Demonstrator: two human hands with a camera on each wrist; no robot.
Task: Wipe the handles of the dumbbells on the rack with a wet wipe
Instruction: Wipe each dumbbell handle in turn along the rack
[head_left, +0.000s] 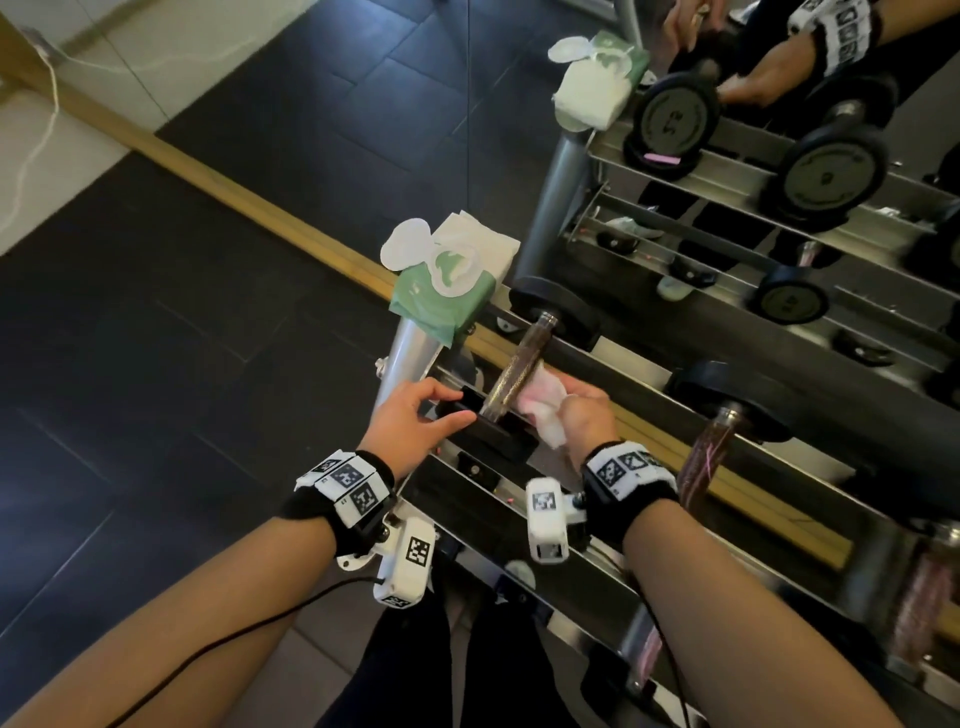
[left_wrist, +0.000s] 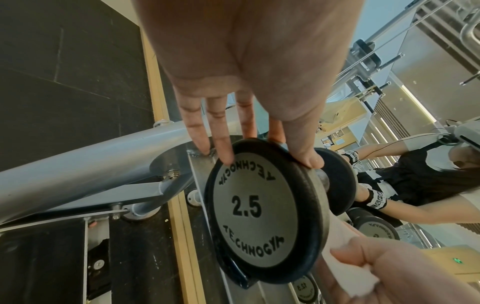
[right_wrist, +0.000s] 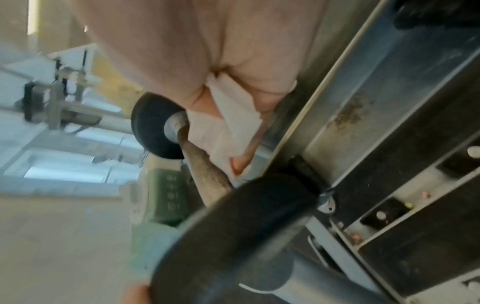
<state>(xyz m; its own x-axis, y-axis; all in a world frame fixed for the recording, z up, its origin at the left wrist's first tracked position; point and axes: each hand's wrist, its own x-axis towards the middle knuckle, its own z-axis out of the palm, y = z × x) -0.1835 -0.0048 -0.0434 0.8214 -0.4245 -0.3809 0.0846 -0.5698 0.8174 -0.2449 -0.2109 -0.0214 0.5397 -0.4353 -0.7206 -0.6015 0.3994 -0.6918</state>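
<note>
A small dumbbell lies at the left end of the rack's top shelf (head_left: 644, 384), its knurled handle (head_left: 519, 369) pointing away from me. My left hand (head_left: 415, 421) grips the rim of its near plate (left_wrist: 259, 207), marked 2.5, between thumb (left_wrist: 309, 158) and fingers. My right hand (head_left: 584, 413) holds a crumpled white wet wipe (head_left: 545, 410) and presses it against the handle's right side. In the right wrist view the wipe (right_wrist: 233, 127) sits folded under my fingers beside the handle (right_wrist: 202, 162), between the far plate (right_wrist: 153, 127) and the near plate (right_wrist: 233, 236).
A green pack of wet wipes (head_left: 447, 291) with its lid open stands on the rack's left post. A second dumbbell (head_left: 711, 452) lies to the right, with more further along. A mirror behind the rack repeats the scene. Dark floor tiles lie to the left.
</note>
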